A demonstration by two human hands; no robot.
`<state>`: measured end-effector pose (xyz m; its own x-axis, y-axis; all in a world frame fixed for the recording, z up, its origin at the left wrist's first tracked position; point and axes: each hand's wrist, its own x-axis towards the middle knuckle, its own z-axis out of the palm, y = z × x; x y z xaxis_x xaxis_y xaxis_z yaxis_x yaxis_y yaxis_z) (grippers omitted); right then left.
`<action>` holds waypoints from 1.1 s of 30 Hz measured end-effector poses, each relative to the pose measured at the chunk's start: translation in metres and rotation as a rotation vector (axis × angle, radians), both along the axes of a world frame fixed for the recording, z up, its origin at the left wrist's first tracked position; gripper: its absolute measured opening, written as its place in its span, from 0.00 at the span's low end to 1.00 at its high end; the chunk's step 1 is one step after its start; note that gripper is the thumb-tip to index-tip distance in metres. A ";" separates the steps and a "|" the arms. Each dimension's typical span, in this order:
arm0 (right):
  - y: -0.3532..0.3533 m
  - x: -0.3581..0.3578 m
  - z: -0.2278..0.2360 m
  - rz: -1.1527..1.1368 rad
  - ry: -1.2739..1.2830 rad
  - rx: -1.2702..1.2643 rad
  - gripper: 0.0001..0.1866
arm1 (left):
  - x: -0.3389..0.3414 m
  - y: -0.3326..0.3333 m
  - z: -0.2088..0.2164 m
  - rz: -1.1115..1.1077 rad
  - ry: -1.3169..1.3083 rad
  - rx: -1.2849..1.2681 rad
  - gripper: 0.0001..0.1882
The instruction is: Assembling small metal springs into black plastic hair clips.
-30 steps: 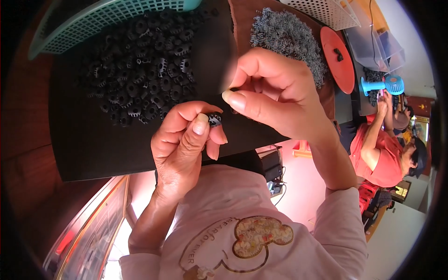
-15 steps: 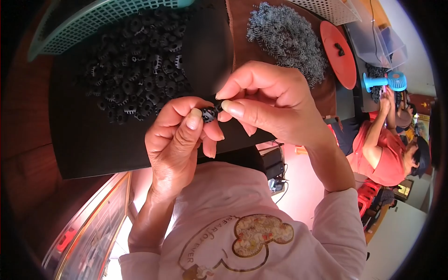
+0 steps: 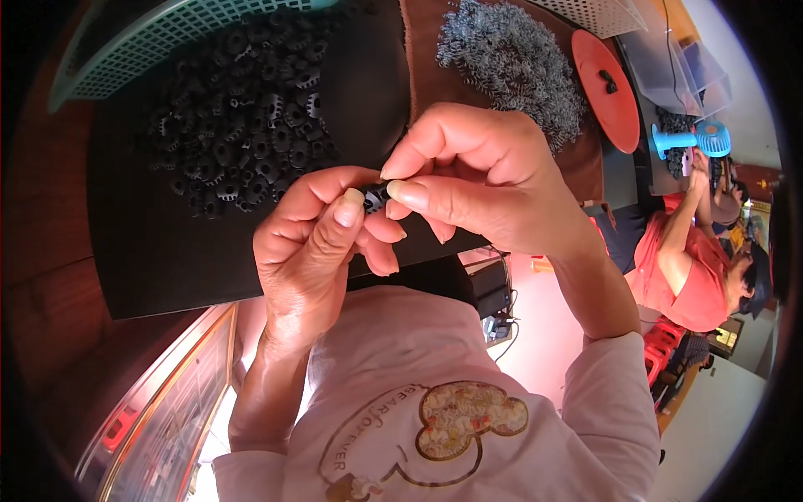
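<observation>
My left hand (image 3: pixel 314 251) and my right hand (image 3: pixel 481 180) meet over the near edge of a black mat (image 3: pixel 167 251). Between the thumbs and forefingers of both hands sits a small black gear-like part (image 3: pixel 374 197), mostly hidden by the fingertips. Beyond the hands a heap of several similar small black gears (image 3: pixel 242 117) lies on the mat. A pile of grey metal springs (image 3: pixel 510 58) lies at the upper right on the brown table.
A teal perforated basket (image 3: pixel 159 38) stands at the far left edge of the mat. A red round lid (image 3: pixel 606 88), clear plastic tubs and a blue handheld fan (image 3: pixel 690 138) are at the right. A person in a red shirt (image 3: pixel 682 268) sits at right.
Both hands have stayed together and shifted slightly toward me, the right fingertips closing further onto the small black part held by the left hand.
</observation>
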<state>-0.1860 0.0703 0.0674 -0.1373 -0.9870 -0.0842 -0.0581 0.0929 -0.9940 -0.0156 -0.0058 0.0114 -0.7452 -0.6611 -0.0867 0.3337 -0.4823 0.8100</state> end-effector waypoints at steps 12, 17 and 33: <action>0.003 -0.007 -0.001 0.080 0.096 -0.004 0.03 | 0.001 0.003 0.000 -0.031 -0.067 -0.106 0.12; 0.002 -0.007 0.000 0.106 0.130 -0.032 0.02 | 0.001 0.005 0.001 -0.033 -0.077 -0.113 0.11; -0.002 0.004 -0.006 0.036 0.143 -0.110 0.03 | 0.000 0.001 -0.003 -0.010 -0.021 -0.103 0.12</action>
<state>-0.1819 0.0685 0.0614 -0.1049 -0.9936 0.0423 -0.2013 -0.0205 -0.9793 -0.0155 -0.0044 0.0085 -0.7505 -0.6600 -0.0341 0.3121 -0.3995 0.8619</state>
